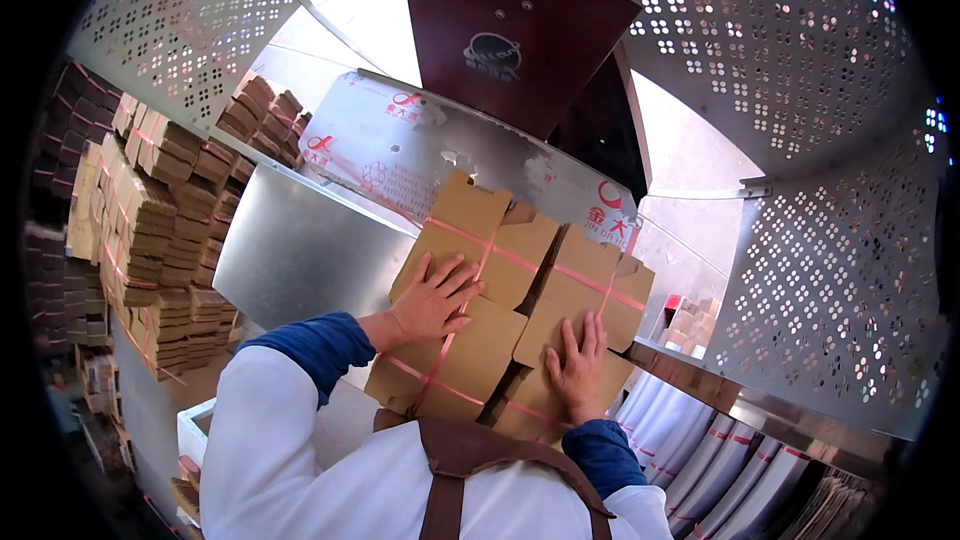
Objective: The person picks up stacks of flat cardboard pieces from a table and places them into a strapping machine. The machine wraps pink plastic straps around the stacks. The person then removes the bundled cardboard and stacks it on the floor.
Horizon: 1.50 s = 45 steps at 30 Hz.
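Brown flattened cardboard boxes, tied with pink straps, lie in front of me in two side-by-side groups. My left hand (435, 302) rests flat with spread fingers on the left cardboard bundle (480, 345), next to where its straps cross. My right hand (578, 368) lies on the right cardboard bundle (570, 302), its fingers stretched out and slightly apart. A narrow dark gap runs between the two bundles. Neither hand is wrapped around anything. What supports the bundles is mostly hidden beneath them.
A bare metal surface (300, 245) adjoins the bundles at left. Behind them stand a film-covered metal plate (370, 130) and a dark red panel (510, 30). Perforated metal panels (800, 310) curve around. Strapped cardboard stacks (150, 220) fill the left; white strapped bundles (690, 450) stand lower right.
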Tool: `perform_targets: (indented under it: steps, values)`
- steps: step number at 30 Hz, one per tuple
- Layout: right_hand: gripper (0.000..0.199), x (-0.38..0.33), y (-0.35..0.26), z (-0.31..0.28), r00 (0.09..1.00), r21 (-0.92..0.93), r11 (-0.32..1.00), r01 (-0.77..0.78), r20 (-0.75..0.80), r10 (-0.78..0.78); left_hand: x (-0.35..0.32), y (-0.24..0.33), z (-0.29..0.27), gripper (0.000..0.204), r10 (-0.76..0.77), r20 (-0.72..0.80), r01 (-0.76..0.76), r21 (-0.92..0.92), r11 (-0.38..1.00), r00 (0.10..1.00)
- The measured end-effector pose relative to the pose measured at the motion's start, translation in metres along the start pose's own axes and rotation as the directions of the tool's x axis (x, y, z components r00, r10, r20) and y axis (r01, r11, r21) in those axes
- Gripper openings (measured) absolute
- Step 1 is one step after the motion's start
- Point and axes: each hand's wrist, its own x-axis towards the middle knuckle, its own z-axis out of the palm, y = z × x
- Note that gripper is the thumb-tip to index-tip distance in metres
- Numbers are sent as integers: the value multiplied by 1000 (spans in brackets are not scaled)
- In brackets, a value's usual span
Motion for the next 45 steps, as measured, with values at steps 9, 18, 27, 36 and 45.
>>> perform_targets:
  steps: [9, 18, 27, 36, 45]
  values:
    - [50, -4, 1, 2, 1000, 63, 998, -20, -8, 21, 1, 1, 2, 62, 15, -9, -16, -41, 999, 1000]
    - [51, -4, 3, 4, 999, 55, 998, -31, 21, 30, 1, 2, 1, 61, 4, 48, -3, -12, 1000, 999]
    - [53, -3, 9, 8, 1000, 65, 998, -16, -3, 16, 5, 2, 1, 61, -10, 60, 12, -29, 1000, 998]
    - [53, -9, 15, 17, 999, 91, 995, -48, 9, 47, 5, -3, 9, 63, 42, 60, -38, -58, 998, 997]
    - [52, -4, 11, 9, 999, 93, 995, -37, -11, 39, 8, -5, 9, 62, 15, 58, -12, -52, 999, 998]
